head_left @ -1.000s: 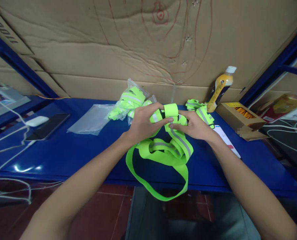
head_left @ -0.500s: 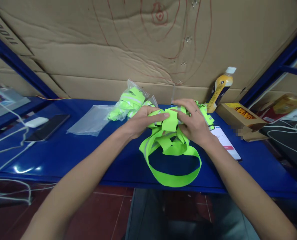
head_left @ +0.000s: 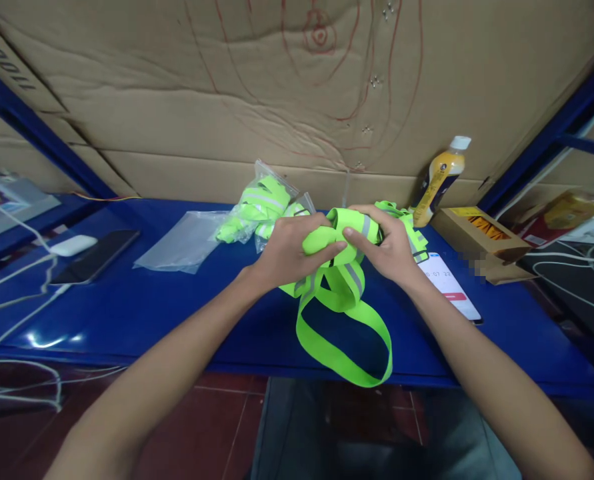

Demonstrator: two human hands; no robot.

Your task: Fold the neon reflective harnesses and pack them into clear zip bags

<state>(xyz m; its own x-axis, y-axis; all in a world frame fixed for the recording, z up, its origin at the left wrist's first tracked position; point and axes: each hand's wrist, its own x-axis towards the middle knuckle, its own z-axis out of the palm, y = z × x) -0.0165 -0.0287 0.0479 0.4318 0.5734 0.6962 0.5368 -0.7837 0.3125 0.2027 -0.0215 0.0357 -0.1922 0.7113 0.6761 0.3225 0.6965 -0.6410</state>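
Both hands grip one bundle of neon-green strap [head_left: 344, 343] with grey reflective stripes, above the blue table. My left hand [head_left: 294, 250] is closed on the bundle's left side, its thumb along the front. My right hand [head_left: 389, 243] pinches the right side, thumb in front and fingers behind, partly hidden. A long loop of the strap hangs down towards the table's front edge. Behind my left hand, clear bags [head_left: 264, 200] hold more green strap. More green strap [head_left: 411, 223] lies behind my right hand.
An empty clear bag [head_left: 179, 240] lies left of centre. A dark phone [head_left: 99, 257] and white case [head_left: 74, 245] are farther left. On the right are a lit phone [head_left: 454, 290], a yellow bottle [head_left: 439, 180] and an open cardboard box [head_left: 477, 233]. Cardboard [head_left: 177, 133] stands behind.
My left hand has turned and wraps more over the bundle. The strap between my hands is now rolled into a curve, and the hanging loop has narrowed and swung lower.
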